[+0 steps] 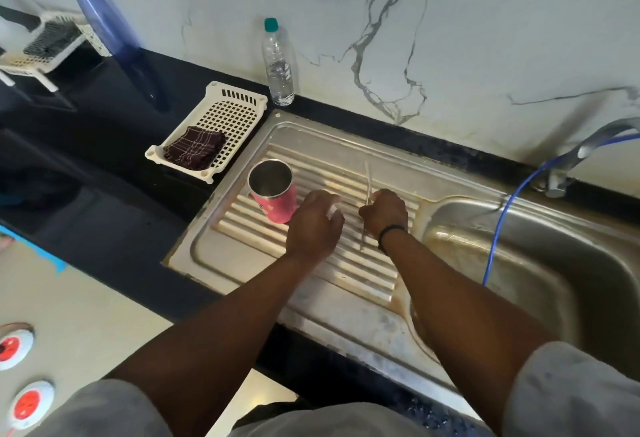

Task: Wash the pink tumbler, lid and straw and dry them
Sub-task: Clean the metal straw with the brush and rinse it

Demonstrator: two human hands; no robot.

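The straw (366,206) is a thin, pale, see-through tube, and its long axis runs almost straight away from the person, one end pointing toward the marble wall (450,38) and the other back toward the person's body. The right hand (384,213) is clenched around its middle, so the far end sticks out above the knuckles and the near end pokes out below the wrist, beside a dark wristband (390,232).

The tumbler (275,192) stands just left of the left hand (313,225), close to its fingers, though contact cannot be made out. It is pink on the outside with a bare metal lining, and its open mouth points up and slightly toward the camera; no lid sits on it. It rests on the ribbed draining board (311,166) of the steel sink (540,263).

The left hand hovers over the ribs with its fingers loosely spread and relaxed; something pale shows at its fingertips, too blurred to name.

Beyond the left hand, on the dark counter (114,145), a white plastic tray (235,107) holds a folded dark checked cloth (194,147). A clear water bottle (278,62) with a teal cap stands against the wall. To the right of the right hand lies the sink bowl, with a blue hose (502,225) running down into it from the tap (588,145).
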